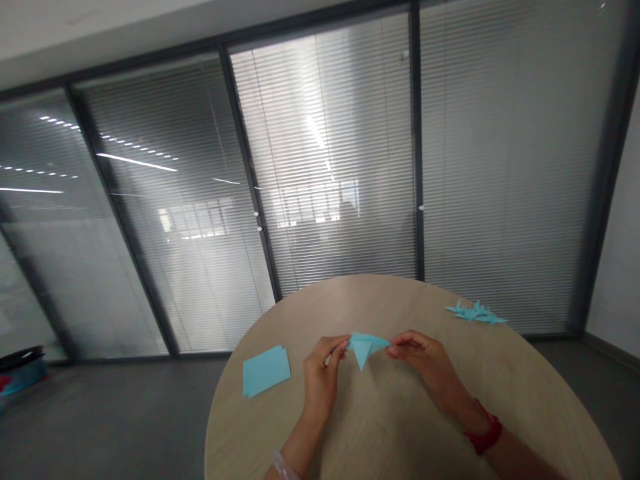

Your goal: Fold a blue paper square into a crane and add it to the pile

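Observation:
Between my left hand [323, 373] and my right hand [420, 363] I pinch a folded piece of light blue paper [364, 348]. Its point hangs downward, and it is lifted a little above the round wooden table [400, 433]. A small stack of light blue paper squares [266, 371] lies on the table left of my left hand. Beyond my right hand, near the far rim, lie several finished light blue origami figures [475, 312]. A red band [483, 428] circles my right wrist, and a pale bracelet [283, 465] circles my left.
Behind the table stands a glass partition [330, 167] with grey frames and closed blinds. A dark grey floor [115, 413] surrounds the table. A dark bag with blue and red parts [20, 370] sits by the wall at the far left.

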`<state>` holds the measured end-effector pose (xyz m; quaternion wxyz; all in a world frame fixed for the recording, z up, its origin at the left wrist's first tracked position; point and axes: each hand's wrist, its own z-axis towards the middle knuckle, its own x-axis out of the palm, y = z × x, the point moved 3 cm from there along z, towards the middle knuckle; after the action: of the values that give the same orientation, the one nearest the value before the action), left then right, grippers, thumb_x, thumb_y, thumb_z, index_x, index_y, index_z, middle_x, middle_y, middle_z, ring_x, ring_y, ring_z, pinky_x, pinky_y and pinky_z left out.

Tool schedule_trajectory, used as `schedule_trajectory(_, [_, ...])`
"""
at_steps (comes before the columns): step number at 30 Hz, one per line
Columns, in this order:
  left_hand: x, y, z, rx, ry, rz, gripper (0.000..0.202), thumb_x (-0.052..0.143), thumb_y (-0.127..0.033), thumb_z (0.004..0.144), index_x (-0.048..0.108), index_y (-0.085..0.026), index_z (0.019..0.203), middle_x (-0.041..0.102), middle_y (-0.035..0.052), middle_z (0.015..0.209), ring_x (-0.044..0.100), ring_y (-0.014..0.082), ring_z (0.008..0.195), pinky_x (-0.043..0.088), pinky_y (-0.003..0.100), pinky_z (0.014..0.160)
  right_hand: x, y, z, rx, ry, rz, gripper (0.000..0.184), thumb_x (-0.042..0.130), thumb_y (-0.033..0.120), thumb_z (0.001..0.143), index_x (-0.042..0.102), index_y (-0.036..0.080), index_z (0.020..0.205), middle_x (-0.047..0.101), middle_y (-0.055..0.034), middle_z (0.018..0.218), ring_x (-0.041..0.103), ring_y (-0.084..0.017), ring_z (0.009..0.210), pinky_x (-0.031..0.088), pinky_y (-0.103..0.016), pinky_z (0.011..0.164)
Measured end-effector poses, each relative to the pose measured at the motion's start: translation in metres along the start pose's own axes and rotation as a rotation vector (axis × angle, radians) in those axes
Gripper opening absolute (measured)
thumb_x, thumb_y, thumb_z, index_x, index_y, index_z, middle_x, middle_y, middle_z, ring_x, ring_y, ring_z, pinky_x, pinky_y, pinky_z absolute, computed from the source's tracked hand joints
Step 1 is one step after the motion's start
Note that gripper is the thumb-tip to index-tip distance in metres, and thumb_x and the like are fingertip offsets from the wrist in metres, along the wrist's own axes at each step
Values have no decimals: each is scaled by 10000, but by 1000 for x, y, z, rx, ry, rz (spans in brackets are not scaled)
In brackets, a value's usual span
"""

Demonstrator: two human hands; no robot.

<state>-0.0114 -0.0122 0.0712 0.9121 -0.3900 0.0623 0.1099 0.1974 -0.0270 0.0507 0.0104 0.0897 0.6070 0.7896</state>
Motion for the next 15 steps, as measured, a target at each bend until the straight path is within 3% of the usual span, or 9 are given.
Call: schedule_trajectory(15, [-2,-3,-2,147,-7,61,167,573,-246,857,726,-210,914,711,36,830,618,145,681,498,250,640,-2,-3,4,-27,11,-20,192,772,336,604,671,183,661,691,-2,659,629,-170,669,475,-253,645])
